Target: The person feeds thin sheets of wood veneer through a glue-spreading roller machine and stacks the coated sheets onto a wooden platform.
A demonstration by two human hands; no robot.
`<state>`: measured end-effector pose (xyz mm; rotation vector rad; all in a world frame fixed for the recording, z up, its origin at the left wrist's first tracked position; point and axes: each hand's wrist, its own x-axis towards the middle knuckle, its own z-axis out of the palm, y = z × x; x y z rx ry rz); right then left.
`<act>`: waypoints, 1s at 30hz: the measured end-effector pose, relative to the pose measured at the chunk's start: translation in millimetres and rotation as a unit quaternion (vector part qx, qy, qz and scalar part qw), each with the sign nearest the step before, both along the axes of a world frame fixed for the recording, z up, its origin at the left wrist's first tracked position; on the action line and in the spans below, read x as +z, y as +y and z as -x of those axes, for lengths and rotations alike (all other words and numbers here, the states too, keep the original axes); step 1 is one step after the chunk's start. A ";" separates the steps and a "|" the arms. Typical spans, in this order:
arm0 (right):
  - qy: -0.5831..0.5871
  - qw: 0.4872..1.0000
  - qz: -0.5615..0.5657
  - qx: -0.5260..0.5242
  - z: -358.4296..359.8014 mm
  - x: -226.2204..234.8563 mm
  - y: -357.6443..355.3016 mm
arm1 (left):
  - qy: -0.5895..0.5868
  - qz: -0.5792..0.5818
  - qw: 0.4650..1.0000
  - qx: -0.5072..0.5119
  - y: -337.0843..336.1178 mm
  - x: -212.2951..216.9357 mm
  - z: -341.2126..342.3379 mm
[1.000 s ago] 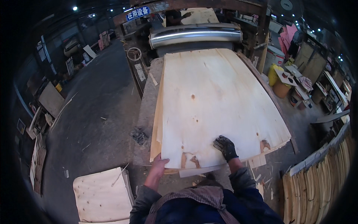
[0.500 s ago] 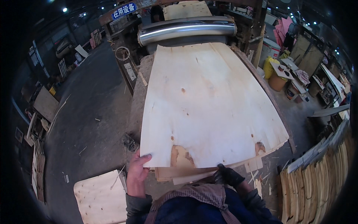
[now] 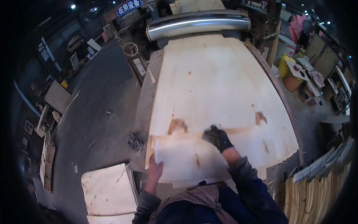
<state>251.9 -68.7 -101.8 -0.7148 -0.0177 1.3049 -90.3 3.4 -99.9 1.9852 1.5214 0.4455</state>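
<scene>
A large pale wood veneer sheet (image 3: 209,89) with knots and two brown-edged gaps lies on other sheets, its far end by a shiny metal roller (image 3: 199,24). My right hand (image 3: 217,139), in a dark glove, is closed at this sheet's near edge, partway up the stack; motion smears its fingers a little. Nearer to me, a lower veneer sheet (image 3: 197,158) is uncovered. My bare left hand (image 3: 155,170) is open beside the stack's near left corner, thumb apart from the fingers.
Another pile of veneer (image 3: 108,190) lies low at the left. Upright stacked veneer (image 3: 317,186) stands at the lower right. A dark lump (image 3: 134,142) sits by the bed's left edge. Buckets and a yellow bag (image 3: 285,65) are at the far right.
The top sheet has slid away from me toward the roller, my right hand moving forward with its edge. My left hand has let go of its corner. A lower sheet now shows.
</scene>
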 end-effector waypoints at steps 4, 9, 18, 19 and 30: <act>0.035 0.990 -0.137 -0.019 -19.7 -5.5 44.5 | 0.104 -0.058 0.993 -0.020 -36.6 4.9 -17.1; 0.028 0.995 -0.049 0.081 3.1 -13.8 15.7 | 0.010 -0.008 1.000 -0.029 -21.2 -18.1 4.4; 0.003 0.975 0.049 0.217 89.9 7.7 -122.5 | -0.207 -0.008 0.977 -0.044 -21.9 13.7 -3.0; -0.005 0.977 0.055 0.205 96.3 13.8 -134.7 | -0.272 0.038 0.960 -0.050 -24.8 23.7 -10.0; 0.033 0.996 0.079 0.027 78.0 -7.7 -209.1 | -0.503 0.186 0.843 -0.025 -12.0 123.0 -1.1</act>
